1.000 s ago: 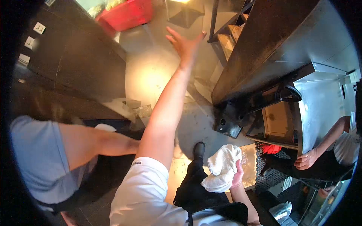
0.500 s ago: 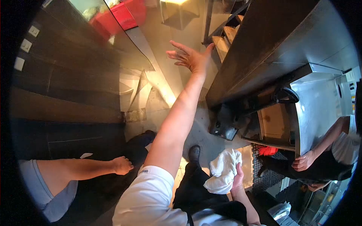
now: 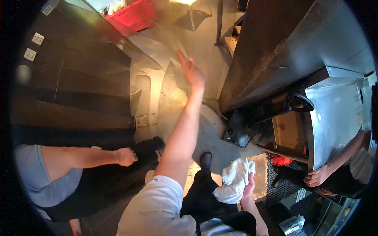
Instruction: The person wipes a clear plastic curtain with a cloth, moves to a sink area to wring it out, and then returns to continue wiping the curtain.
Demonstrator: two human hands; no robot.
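Note:
My left arm reaches forward from a white sleeve, and my left hand (image 3: 192, 74) is up in front of me, open, with its fingers stretched out. Nothing shows in that hand. Around it, a see-through sheet or panel (image 3: 151, 57) blurs part of the view, and the fingertips overlap its edge area. A bunched white cloth (image 3: 233, 181) is in my right hand (image 3: 249, 188), low near my body, with the fingers mostly hidden behind it. Beneath it are my dark trousers and a black shoe (image 3: 206, 159).
At left a person in grey sleeves stands with a fist (image 3: 126, 156) near my arm. Another person's hand (image 3: 317, 176) rests at the steel counter (image 3: 334, 118) on the right. A dark beam (image 3: 271, 43) slants above a black pedal-like box (image 3: 236, 135). A red crate (image 3: 134, 15) sits ahead.
My left hand has swung left and slightly down, its fingers drawn closer together. The view has shifted a little. My right hand still holds the cloth.

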